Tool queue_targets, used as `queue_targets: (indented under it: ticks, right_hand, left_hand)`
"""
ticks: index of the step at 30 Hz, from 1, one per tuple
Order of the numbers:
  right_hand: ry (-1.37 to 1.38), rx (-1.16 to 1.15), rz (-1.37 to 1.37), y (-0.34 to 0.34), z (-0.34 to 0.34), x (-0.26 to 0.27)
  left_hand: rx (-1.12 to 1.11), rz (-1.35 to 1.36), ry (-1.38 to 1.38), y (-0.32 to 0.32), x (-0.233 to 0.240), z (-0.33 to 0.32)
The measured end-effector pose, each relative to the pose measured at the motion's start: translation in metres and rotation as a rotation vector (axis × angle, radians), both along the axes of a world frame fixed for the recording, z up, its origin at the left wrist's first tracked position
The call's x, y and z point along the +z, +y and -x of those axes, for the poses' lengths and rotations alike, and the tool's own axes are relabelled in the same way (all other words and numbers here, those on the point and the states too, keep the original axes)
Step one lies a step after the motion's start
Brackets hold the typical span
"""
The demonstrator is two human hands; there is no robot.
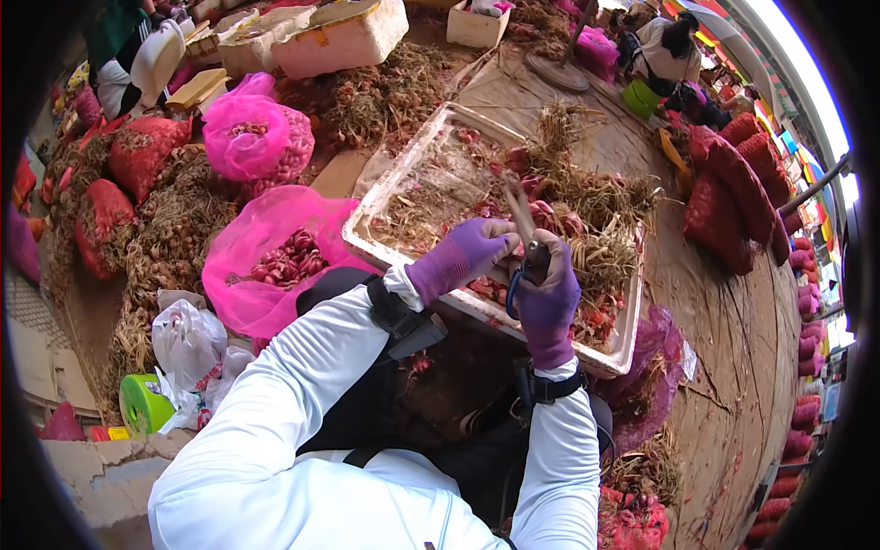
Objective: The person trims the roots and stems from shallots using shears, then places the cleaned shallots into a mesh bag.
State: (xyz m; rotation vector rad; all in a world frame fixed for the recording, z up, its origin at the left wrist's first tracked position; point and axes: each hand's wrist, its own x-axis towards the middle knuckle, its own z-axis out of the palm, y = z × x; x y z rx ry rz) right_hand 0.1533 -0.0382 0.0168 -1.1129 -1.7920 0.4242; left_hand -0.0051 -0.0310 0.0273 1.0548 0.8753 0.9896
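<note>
Both my hands wear purple gloves over a white foam tray (388, 258) strewn with skins and dry stalks. My right hand (548, 299) is closed around a pair of scissors (524, 218) with blue handles, their blades pointing up and away from me. Just beside the blades is my left hand (474, 254), fingers curled with the tips together; whether something small is between them cannot be told. Shallots with dried stalks (598, 199) are heaped in the tray's right part. Left of the tray, a pink mesh bag (227, 265) stands spread around trimmed shallots (289, 261).
A fuller pink mesh bag (278, 144) and red mesh sacks (148, 155) lie at the left, by piled stalked shallots (179, 227). Foam boxes (344, 41) line the far side. A person (667, 51) sits at the upper right near red sacks (729, 199).
</note>
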Motion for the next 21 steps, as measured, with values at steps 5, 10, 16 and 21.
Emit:
queue_targets:
  ticks: [5, 10, 16, 21]
  right_hand:
    - [0.128, 0.048, 0.101, -0.002, 0.002, 0.001]
    - [0.147, 0.022, 0.094, -0.004, 0.003, 0.005]
    - [0.337, 0.043, 0.172, 0.007, -0.006, -0.003]
    - [0.866, 0.041, 0.447, 0.008, -0.008, 0.001]
  left_hand:
    - [-0.017, 0.019, -0.081, 0.009, -0.014, 0.007]
    - [-0.038, -0.048, 0.043, 0.002, 0.005, 0.005]
    - [-0.11, -0.213, -0.094, 0.005, -0.012, 0.0]
    - [-0.104, -0.31, -0.085, 0.009, -0.013, -0.003]
